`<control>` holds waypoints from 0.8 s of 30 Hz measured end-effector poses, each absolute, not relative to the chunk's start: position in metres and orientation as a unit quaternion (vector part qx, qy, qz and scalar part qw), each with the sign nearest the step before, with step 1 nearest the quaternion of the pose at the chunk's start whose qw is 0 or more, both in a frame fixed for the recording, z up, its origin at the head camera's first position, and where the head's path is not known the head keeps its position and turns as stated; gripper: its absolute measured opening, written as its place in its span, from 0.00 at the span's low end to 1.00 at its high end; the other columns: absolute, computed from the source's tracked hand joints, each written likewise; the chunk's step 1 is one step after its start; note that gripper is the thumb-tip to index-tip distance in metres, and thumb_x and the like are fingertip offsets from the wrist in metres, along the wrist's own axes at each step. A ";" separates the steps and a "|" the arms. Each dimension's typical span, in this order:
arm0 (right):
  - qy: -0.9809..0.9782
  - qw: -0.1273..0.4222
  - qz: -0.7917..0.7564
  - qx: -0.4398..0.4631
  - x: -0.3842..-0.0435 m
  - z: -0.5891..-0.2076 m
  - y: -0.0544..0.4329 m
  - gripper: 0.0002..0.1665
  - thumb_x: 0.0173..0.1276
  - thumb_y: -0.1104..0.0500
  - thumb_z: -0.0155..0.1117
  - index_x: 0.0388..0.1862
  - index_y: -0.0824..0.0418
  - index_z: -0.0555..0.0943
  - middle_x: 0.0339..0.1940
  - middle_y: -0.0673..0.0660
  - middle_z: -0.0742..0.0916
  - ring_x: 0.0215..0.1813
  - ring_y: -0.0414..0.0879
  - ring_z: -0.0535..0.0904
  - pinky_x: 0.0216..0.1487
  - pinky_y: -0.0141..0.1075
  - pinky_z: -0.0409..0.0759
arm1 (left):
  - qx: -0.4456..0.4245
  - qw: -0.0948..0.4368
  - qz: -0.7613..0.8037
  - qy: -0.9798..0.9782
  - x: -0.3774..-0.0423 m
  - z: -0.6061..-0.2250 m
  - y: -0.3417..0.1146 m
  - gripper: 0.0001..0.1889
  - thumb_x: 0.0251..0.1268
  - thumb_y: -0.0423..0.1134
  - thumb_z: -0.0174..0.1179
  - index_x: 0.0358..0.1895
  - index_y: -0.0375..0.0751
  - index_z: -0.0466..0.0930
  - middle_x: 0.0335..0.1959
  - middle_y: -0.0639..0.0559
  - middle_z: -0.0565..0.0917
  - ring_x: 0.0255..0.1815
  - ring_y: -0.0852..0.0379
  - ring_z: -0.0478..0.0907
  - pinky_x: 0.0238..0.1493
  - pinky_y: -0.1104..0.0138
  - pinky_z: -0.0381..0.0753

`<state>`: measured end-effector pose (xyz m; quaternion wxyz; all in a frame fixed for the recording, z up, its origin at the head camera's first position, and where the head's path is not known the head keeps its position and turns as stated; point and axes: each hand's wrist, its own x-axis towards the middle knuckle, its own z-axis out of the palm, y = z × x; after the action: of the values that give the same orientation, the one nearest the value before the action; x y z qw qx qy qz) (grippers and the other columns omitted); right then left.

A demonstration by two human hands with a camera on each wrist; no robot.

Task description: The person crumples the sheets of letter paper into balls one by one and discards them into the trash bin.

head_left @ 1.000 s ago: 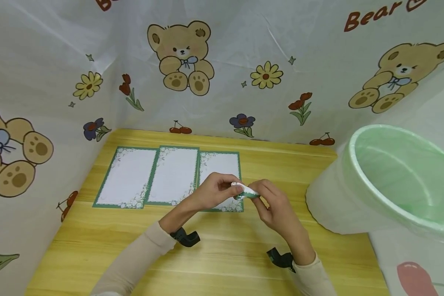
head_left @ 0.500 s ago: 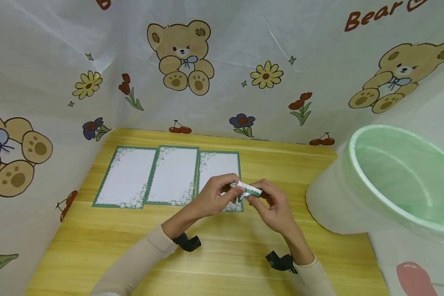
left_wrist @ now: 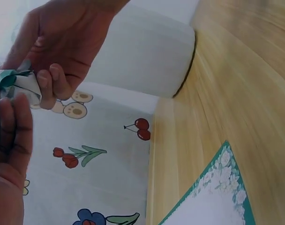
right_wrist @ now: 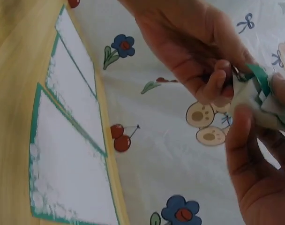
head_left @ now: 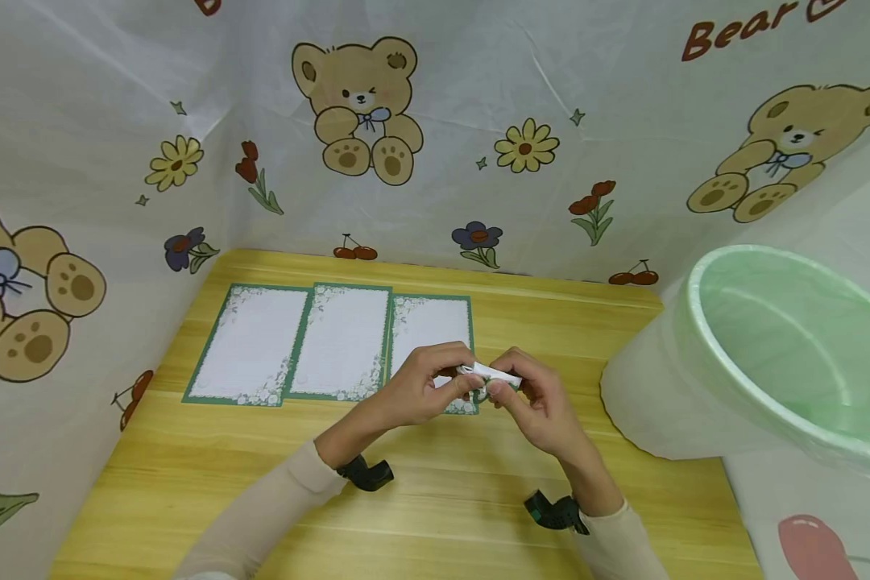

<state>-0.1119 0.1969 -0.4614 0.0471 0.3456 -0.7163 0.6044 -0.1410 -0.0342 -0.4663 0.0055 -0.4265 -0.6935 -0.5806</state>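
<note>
Both hands pinch one crumpled, folded piece of paper [head_left: 499,373], white with a green edge, held over the table. My left hand [head_left: 429,388] grips its left end between thumb and fingers. At the other end, my right hand [head_left: 540,403] pinches it, thumb in front. The right wrist view shows the bunched paper [right_wrist: 255,101] between the fingertips of both hands; part of it is covered by them. Behind the left hand lies a flat sheet [head_left: 428,322] with a green floral border, partly hidden by that hand. Two similar sheets, a middle one [head_left: 342,342] and a left one [head_left: 250,346], lie beside it.
A tall pale green bin [head_left: 667,387] stands on the right, its wide mouth facing up. The wooden table [head_left: 406,515] meets a bear-printed curtain [head_left: 442,121] at the back and left. Each wrist wears a black camera mount [head_left: 366,474].
The paper has turned and bunched between the fingers, with less green showing on its front. The right thumb has shifted across its near side. The flat sheets and bin stay put.
</note>
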 end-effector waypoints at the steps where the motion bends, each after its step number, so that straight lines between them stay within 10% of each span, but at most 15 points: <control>1: -0.721 0.060 0.596 0.350 -0.111 -0.461 0.196 0.11 0.76 0.75 0.62 0.45 0.60 0.83 0.36 0.53 0.82 0.32 0.47 0.78 0.31 0.36 0.84 | -0.431 0.016 -0.576 -0.694 -0.141 -0.466 -0.033 0.04 0.81 0.35 0.61 0.43 0.47 0.84 0.35 0.54 0.81 0.33 0.67 0.78 0.38 0.70 0.83; 9: -0.685 0.088 0.628 0.358 -0.103 -0.459 0.191 0.08 0.77 0.76 0.61 0.44 0.65 0.82 0.37 0.56 0.82 0.30 0.44 0.80 0.28 0.34 0.85 | -0.448 0.034 -0.583 -0.676 -0.142 -0.462 -0.034 0.08 0.81 0.34 0.62 0.37 0.46 0.83 0.29 0.52 0.79 0.29 0.65 0.73 0.32 0.69 0.77; 16: -0.501 -0.091 0.743 0.434 -0.114 -0.455 0.201 0.24 0.91 0.63 0.35 0.61 0.66 0.82 0.57 0.53 0.86 0.51 0.45 0.83 0.47 0.38 0.89 | -0.457 -0.069 -0.634 -0.620 -0.145 -0.452 -0.045 0.12 0.85 0.43 0.57 0.41 0.41 0.82 0.35 0.48 0.79 0.32 0.58 0.82 0.34 0.63 0.87; 24: -0.409 -0.229 0.760 0.450 -0.128 -0.476 0.209 0.13 0.85 0.56 0.59 0.57 0.63 0.82 0.53 0.51 0.86 0.45 0.43 0.83 0.40 0.35 0.88 | -0.478 -0.122 -0.618 -0.613 -0.140 -0.449 -0.045 0.06 0.78 0.25 0.61 0.46 0.36 0.86 0.37 0.42 0.83 0.34 0.58 0.84 0.37 0.61 0.91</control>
<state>-0.1280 0.2086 -0.4759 -0.2290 0.4501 -0.4092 0.7600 -0.1397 -0.0450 -0.4492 -0.1218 -0.4777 -0.6129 -0.6176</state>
